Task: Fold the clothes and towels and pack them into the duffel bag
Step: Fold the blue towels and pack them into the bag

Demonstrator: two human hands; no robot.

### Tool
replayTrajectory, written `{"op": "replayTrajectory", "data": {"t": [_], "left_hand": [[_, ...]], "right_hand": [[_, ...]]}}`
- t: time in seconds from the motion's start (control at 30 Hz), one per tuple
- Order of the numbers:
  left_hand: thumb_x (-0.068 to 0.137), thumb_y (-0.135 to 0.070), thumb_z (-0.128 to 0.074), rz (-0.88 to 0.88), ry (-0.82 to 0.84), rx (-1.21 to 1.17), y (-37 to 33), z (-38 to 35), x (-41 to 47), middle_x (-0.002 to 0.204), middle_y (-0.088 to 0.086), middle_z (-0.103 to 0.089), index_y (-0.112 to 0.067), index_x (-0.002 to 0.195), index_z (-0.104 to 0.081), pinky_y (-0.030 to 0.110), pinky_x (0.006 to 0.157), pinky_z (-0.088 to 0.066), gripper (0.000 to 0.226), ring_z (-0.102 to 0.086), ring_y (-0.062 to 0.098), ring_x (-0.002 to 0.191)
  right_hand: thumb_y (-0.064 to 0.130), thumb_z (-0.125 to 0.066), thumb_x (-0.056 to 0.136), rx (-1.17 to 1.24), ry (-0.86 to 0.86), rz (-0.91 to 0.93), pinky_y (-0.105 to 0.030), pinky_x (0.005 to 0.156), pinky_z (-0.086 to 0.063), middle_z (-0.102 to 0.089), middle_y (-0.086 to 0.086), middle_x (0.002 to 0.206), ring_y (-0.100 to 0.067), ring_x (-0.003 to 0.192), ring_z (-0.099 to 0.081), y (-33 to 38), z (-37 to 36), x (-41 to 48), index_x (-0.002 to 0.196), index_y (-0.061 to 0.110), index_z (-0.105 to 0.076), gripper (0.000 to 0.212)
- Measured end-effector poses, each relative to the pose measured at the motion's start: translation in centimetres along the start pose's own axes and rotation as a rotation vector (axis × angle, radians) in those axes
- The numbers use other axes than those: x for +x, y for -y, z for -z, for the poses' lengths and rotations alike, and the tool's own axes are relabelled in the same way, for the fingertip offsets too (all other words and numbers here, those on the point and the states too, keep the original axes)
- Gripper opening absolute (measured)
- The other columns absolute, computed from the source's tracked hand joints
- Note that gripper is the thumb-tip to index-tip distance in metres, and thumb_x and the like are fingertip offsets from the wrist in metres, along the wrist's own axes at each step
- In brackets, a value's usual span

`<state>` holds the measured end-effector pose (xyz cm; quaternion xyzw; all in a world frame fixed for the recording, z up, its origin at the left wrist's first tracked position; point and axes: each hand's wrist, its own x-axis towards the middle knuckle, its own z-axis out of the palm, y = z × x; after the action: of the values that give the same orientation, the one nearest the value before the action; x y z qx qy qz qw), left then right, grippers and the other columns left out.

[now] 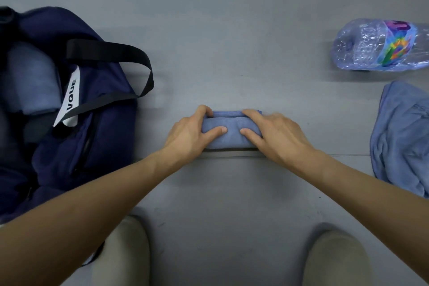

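hands left (190, 133), right (276, 136) grip folded blue towel (232, 133) ends.

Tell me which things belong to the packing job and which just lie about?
Job: folded blue towel, held by left hand and right hand; open navy fabric duffel bag; crumpled blue towel.
Lying about: crushed clear plastic bottle.
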<state>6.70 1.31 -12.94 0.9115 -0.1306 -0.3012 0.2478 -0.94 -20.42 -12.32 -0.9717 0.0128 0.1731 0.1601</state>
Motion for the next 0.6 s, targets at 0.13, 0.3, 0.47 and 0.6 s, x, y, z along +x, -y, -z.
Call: {"op": "replayTrajectory", "data": {"t": [0.13,0.3,0.47,0.6], "left_hand": [[0.082,-0.072,-0.058,0.024,-0.089,0.13,-0.7,0.4,0.8,0.087,-0.006,-0.063,-0.03,0.116,-0.043,0.039,0.075,-0.049,0.057,-0.062,0.025,0.085],[0.083,-0.07,-0.061,0.063,-0.263,0.06,-0.4,1.4,0.3,0.096,-0.008,-0.058,-0.026,0.102,-0.041,0.04,0.074,-0.047,0.052,-0.057,0.023,0.083],[0.098,-0.048,-0.055,0.252,-0.078,-0.519,0.2,0.1,-2.3,0.078,0.0,-0.071,-0.031,0.126,-0.047,0.054,0.07,-0.06,0.034,-0.07,0.027,0.066],[0.101,-0.036,-0.053,0.054,0.116,-0.758,-1.6,-1.9,-4.8,0.126,0.003,-0.068,-0.049,0.155,-0.018,0.04,0.096,-0.056,0.066,-0.07,0.016,0.11]], "right_hand": [[0.041,-0.048,0.101,-0.005,0.055,0.161,-0.042,0.106,-0.039,-0.019,-0.002,0.163,-0.031,0.132,-0.036,-1.3,0.2,1.5,0.155,0.046,-0.022,0.059],[0.039,-0.044,0.101,0.077,0.193,0.255,-0.041,0.099,-0.045,-0.034,0.002,0.147,-0.03,0.117,-0.05,-0.8,-0.1,1.1,0.148,0.062,-0.004,0.066],[0.041,-0.039,0.103,0.17,0.1,0.07,-0.038,0.085,-0.048,-0.045,-0.001,0.119,-0.029,0.098,-0.058,1.2,-1.7,-2.1,0.152,0.056,-0.008,0.06],[0.027,-0.048,0.104,0.834,0.146,-0.118,-0.032,0.072,-0.057,-0.06,-0.002,0.124,-0.019,0.097,-0.064,3.5,-1.7,-2.5,0.142,0.064,-0.017,0.061]]}}
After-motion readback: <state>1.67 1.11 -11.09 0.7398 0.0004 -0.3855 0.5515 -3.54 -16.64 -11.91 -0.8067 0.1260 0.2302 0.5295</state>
